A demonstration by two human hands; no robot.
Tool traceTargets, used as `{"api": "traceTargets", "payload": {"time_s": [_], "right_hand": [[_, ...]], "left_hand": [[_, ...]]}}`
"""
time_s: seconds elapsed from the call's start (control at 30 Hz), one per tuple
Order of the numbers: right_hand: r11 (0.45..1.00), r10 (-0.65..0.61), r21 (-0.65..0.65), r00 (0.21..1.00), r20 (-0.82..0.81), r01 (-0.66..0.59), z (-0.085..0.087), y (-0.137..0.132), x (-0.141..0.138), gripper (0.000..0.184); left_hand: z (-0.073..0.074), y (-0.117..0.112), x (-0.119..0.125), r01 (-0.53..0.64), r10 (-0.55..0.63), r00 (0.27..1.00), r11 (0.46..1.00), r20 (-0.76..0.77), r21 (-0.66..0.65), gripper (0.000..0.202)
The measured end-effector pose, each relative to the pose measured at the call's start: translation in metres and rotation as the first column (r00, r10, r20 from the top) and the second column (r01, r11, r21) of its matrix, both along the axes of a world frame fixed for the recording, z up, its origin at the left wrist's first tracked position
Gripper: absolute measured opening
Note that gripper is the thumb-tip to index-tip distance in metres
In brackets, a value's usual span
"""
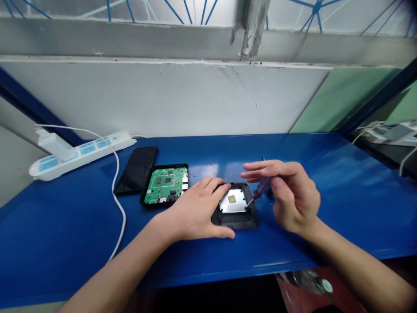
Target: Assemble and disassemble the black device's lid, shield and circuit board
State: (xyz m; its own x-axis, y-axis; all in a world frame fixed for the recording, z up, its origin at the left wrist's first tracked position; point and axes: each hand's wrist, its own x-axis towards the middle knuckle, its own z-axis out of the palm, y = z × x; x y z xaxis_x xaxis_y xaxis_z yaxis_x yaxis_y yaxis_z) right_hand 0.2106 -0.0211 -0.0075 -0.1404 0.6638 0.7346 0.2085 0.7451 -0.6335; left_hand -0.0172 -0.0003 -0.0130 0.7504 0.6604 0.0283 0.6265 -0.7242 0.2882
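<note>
A black plastic cover [239,221] lies on the blue table with its inside up. Fixed in it is a silver metal plate [239,205] with a small tan pad [232,198]. My left hand [198,208] grips the cover from the left, fingers at its far edge and thumb by its near edge. My right hand [295,195] is closed on a screwdriver [262,187] with a clear reddish handle. The tilted shaft reaches the plate's right corner. Left of my left hand, a green circuit board [166,182] sits in a black case [143,200], partly behind my wrist.
A black phone [138,169] touches the case's left side. Behind it runs a white power strip [87,150] with a plugged-in adapter, and a white cable [119,182] crosses the table. Small screws [234,174] lie beyond the cover. A plastic bottle [306,280] is below the front edge.
</note>
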Motion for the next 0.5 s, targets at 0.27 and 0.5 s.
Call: {"api": "traceTargets", "payload": {"time_s": [0.27, 0.5], "right_hand": [[0.973, -0.129, 0.213, 0.979, 0.158, 0.093, 0.0082, 0.0078, 0.0023, 0.027], [0.994, -0.107, 0.017, 0.991, 0.083, 0.106, 0.0017, 0.0016, -0.0004, 0.040]], "left_hand": [[0.0012, -0.0002, 0.0005, -0.005, 0.006, 1.000, 1.000, 0.016, -0.014, 0.097], [0.0008, -0.0005, 0.0001, -0.010, 0.010, 1.000, 1.000, 0.003, -0.015, 0.097]]}}
